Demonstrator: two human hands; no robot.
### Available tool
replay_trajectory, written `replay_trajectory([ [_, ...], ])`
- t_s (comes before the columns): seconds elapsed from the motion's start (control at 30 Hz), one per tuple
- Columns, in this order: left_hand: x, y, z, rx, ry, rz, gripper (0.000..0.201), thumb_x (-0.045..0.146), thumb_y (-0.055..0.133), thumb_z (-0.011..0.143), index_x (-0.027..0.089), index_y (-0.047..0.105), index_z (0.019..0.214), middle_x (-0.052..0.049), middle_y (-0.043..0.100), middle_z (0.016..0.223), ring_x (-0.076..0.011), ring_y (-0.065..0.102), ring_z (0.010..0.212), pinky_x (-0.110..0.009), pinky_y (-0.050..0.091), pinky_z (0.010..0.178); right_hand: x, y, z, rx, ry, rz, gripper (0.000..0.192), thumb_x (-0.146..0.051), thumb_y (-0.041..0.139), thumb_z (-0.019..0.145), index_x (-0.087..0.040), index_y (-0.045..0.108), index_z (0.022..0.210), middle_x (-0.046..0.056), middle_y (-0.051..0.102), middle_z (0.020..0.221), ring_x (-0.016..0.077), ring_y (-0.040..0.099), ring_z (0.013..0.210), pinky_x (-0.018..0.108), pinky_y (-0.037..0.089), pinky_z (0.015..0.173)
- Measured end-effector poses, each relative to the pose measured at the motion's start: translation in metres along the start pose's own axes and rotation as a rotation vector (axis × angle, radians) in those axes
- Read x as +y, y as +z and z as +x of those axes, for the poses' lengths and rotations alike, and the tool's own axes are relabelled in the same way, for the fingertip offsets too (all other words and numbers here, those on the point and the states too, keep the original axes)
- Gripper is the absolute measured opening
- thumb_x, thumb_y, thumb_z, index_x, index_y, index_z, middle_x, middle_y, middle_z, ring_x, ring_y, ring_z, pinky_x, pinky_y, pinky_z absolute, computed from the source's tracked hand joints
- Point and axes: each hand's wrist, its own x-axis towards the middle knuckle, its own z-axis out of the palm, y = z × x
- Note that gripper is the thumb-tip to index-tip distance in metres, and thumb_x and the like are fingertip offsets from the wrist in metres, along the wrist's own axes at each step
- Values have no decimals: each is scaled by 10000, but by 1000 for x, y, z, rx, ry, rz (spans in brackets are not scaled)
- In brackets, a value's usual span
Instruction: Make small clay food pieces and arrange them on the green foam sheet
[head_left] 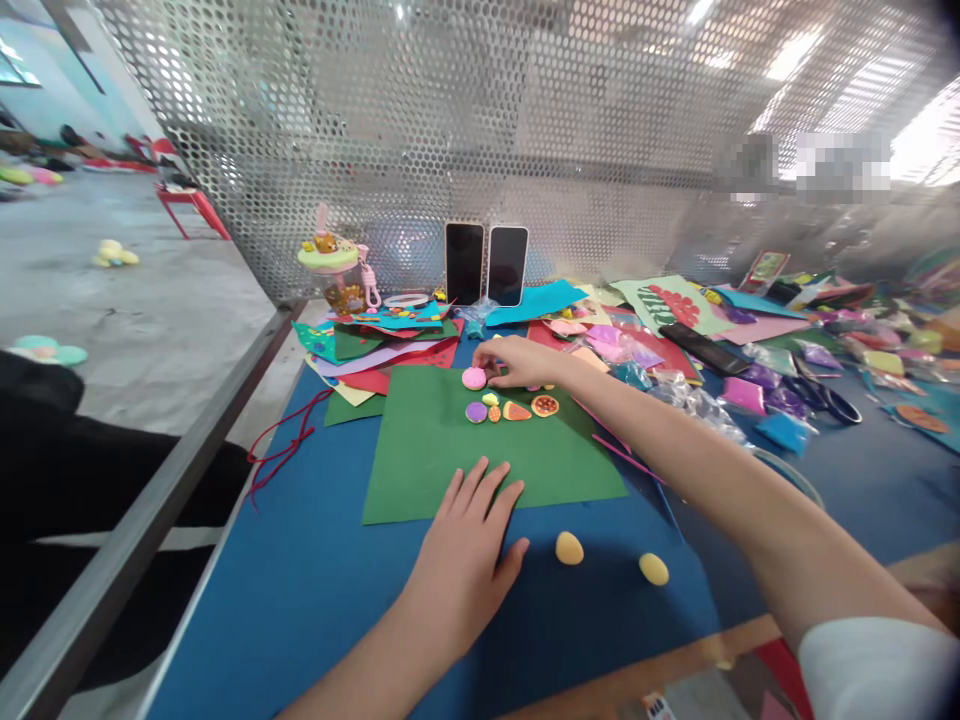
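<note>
A green sheet of paper [420,450] lies on the blue tabletop. My left hand [465,550] rests flat on the sheet's near edge, fingers spread and holding nothing. Over the far part of the sheet, my right hand [517,362] has its fingertips closed at a round pink piece [474,378]. Just below it sit a purple disc [476,412], a small orange piece [494,413], an orange wedge [516,411] and a round pizza-like piece [545,406]. My right hand partly covers some other small pieces. Two yellow egg-shaped lumps [569,548] lie on the table nearer me.
Two phones [464,262] lean against the perforated metal panel [360,120]. A decorated cup [345,275] and stacked coloured papers [390,345] stand at the back left. Clay packets [744,395], scissors [825,395] and a black remote-like object [703,348] crowd the right. Red string [289,445] lies left.
</note>
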Motion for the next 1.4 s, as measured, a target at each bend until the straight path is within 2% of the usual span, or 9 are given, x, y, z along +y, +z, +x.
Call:
replay_trajectory([
  [0.27,-1,1,-1,0,-3,20,455,210,528,825,185,466,1276,-113,466,1389,-312,346,1333,-568,339,1060,3,2,-4,-28,-1,-36,402,-33,561,683,-145,614,1066,37,706,854,142,599,703,292,394,794],
  [0.47,-1,2,-1,-21,-13,39,465,225,518,835,185,454,1294,-107,457,1398,-302,337,1340,-551,325,1078,-3,-11,-19,-108,56,-26,472,-85,606,698,-134,589,1167,38,694,810,154,607,676,245,413,632],
  [0.57,-1,1,-1,-43,-18,48,467,230,513,838,177,453,1298,-111,451,1403,-301,331,1343,-551,324,1078,-2,-18,-26,-145,81,-30,543,-136,678,678,-150,562,1208,61,696,923,178,629,772,253,442,662],
  [0.67,-1,1,0,-45,-17,53,469,229,513,837,175,454,1299,-110,450,1404,-301,329,1344,-554,324,1077,10,-23,-27,-43,116,-16,498,-282,692,725,-176,572,1196,84,660,1104,212,621,946,291,462,781],
  [0.8,0,0,0,-36,-13,52,467,229,522,831,180,461,1292,-106,458,1398,-302,339,1339,-548,331,1075,34,-24,-17,151,279,-104,278,-208,540,832,-157,636,1088,79,689,1010,199,633,904,294,458,799],
  [1.0,1,-1,-1,-26,-18,59,465,230,529,826,190,469,1285,-99,460,1398,-300,356,1330,-538,341,1074,53,-10,9,99,245,-176,312,-101,543,795,-161,655,1080,90,663,1070,214,593,960,297,419,820],
  [1.13,0,-1,-1,-25,-22,52,472,219,535,818,188,470,1285,-98,461,1398,-300,360,1328,-534,341,1076,58,-2,15,63,208,-160,263,-72,583,734,-169,691,952,71,678,939,211,594,871,287,410,758],
  [1.23,0,0,-2,-15,-22,32,468,221,539,818,192,473,1281,-97,463,1395,-299,354,1331,-539,335,1078,60,-1,10,102,247,-129,240,-82,613,697,-148,681,918,68,673,844,213,593,789,289,409,704],
  [1.4,0,-2,-1,41,-37,-53,400,219,550,817,209,522,1216,-87,525,1328,-280,419,1287,-525,357,1063,54,-1,-1,244,318,1,282,-123,622,710,-130,629,991,70,666,874,198,606,807,291,439,729],
])
